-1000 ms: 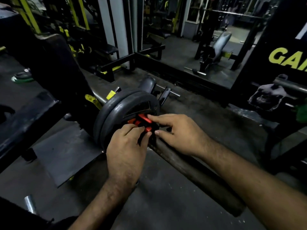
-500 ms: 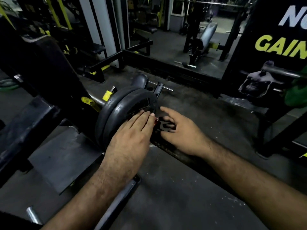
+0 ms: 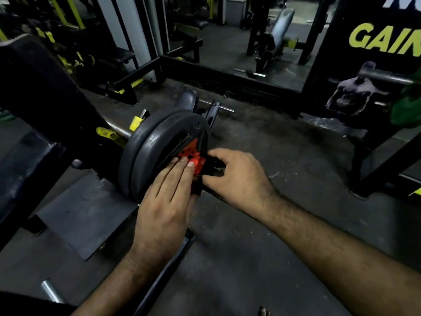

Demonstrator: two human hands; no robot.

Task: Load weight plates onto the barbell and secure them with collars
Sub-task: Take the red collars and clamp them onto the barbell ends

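Two black weight plates (image 3: 150,151) sit side by side on the barbell sleeve, low over the floor. A red and black collar (image 3: 193,159) sits on the sleeve right against the outer plate. My left hand (image 3: 166,201) lies flat with its fingers stretched onto the collar and the plate face. My right hand (image 3: 237,176) grips the collar's black part from the right side, thumb underneath. The barbell shaft (image 3: 118,131) runs away to the left behind the plates; the sleeve end is hidden under my hands.
A black padded bench (image 3: 38,92) rises at the left with a grey floor mat (image 3: 82,215) below it. A black frame bar (image 3: 164,270) lies under my left wrist. A rack with a banner (image 3: 369,71) stands at the right, more benches behind.
The red part of the collar has come into sight beside the plate. My left fingers have shifted a little lower and my right hand has closed tighter on the collar.
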